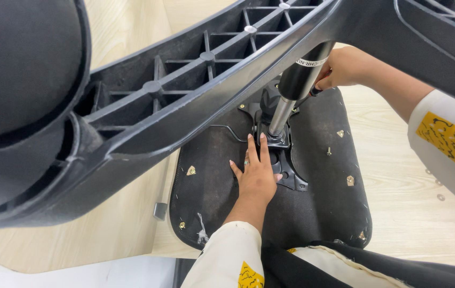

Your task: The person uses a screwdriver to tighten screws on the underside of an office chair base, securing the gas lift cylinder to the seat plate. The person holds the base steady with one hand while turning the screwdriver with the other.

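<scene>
Gas cylinder: right hand closed around it, apparently seating it.
Seat underside: left hand spread flat beside mounting plate.
Next: steady, straight push.

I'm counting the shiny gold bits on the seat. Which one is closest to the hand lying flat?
The gold fitting just left of the left hand; the others sit farther away, near the seat's edges.

Gas cylinder stands on seat underside (probably centred), chair base above.
</scene>
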